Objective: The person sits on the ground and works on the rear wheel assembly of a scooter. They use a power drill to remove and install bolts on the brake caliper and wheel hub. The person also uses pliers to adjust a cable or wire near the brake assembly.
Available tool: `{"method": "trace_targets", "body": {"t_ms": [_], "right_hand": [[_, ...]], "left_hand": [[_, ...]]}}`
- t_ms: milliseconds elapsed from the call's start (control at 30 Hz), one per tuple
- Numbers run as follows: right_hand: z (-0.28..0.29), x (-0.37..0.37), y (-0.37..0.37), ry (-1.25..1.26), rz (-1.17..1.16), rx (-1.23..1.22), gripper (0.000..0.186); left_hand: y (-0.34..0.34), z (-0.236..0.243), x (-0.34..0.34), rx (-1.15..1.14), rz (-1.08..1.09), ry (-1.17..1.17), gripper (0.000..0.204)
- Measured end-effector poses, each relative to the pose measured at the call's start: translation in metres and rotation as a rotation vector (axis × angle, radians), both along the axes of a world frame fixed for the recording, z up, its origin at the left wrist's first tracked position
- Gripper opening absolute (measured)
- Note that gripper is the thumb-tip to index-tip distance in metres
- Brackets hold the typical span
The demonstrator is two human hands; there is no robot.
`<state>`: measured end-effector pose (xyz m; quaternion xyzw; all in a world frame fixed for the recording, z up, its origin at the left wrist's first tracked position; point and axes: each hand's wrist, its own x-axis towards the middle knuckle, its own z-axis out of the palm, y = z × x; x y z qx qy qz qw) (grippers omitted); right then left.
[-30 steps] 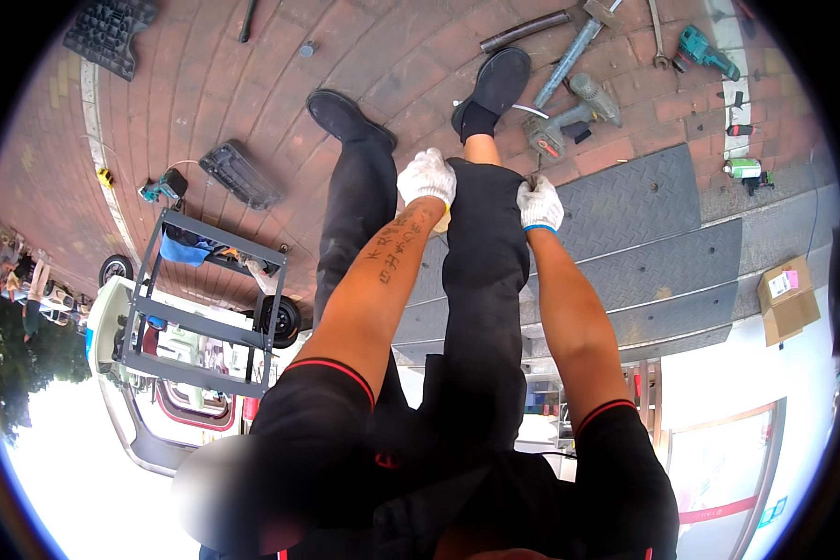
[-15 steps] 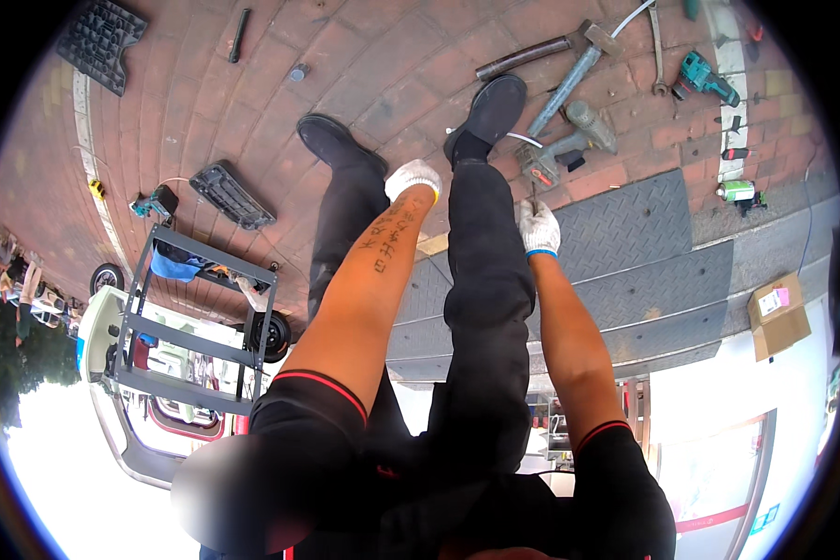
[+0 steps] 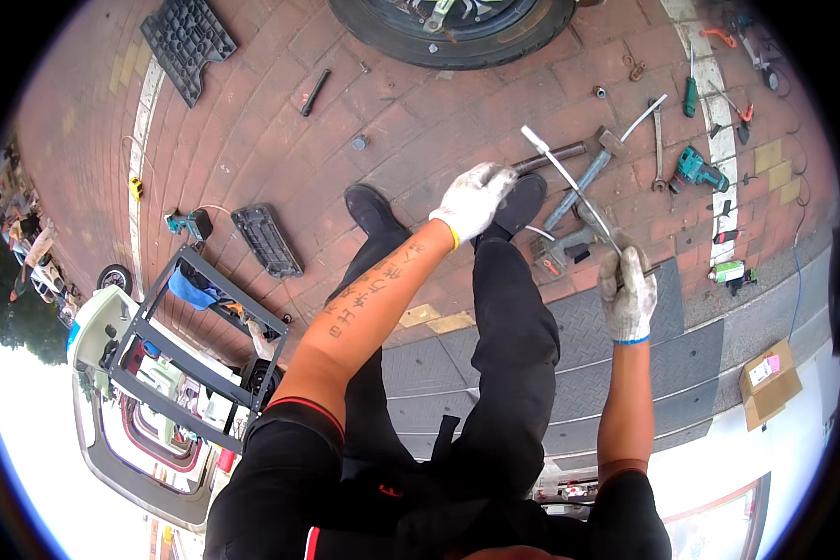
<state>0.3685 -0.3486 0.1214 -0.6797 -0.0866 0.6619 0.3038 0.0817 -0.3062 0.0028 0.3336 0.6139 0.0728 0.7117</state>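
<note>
My right hand (image 3: 628, 291), in a soiled white glove with a blue cuff, is closed round a thin pale rod (image 3: 581, 194) with a thicker white end. The rod slants up and left from the fingers, and a short dark tip pokes out on their right. My left hand (image 3: 474, 201), gloved in white with a yellow cuff, is curled shut above my right shoe; what its fingers hold, if anything, is hidden. Just beyond it lie a dark-handled hammer (image 3: 555, 155) and a blue-grey-handled hammer (image 3: 581, 187). A grey power tool (image 3: 553, 254) rests partly behind the rod.
A wheel with a tyre (image 3: 457, 58) lies at the far edge. Rightward are a wrench (image 3: 658, 154), a green screwdriver (image 3: 690, 96) and a teal power tool (image 3: 700, 170). Leftward stand a grey metal frame (image 3: 196, 359) and a black plastic panel (image 3: 267, 240). A cardboard box (image 3: 770, 383) sits right.
The view has shifted, bringing the wheel in. My right hand has come up from beside the grey power tool with the rod now showing. My left hand has moved right, towards the hammers.
</note>
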Motion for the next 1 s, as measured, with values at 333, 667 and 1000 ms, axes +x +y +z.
{"method": "trace_targets", "body": {"t_ms": [333,667,1000], "right_hand": [[-0.17,-0.079,0.038,0.845,-0.451,0.117,0.037],[-0.247,-0.084,0.04,0.994,-0.383,0.261,0.036],[-0.238,-0.093,0.047,0.99,-0.361,0.313,0.036]], "left_hand": [[0.11,-0.05,-0.002,0.077,0.573,-0.328,0.028],[0.11,-0.103,0.0,0.331,0.564,-0.325,0.026],[0.119,-0.096,-0.009,0.302,0.533,-0.349,0.025]]}}
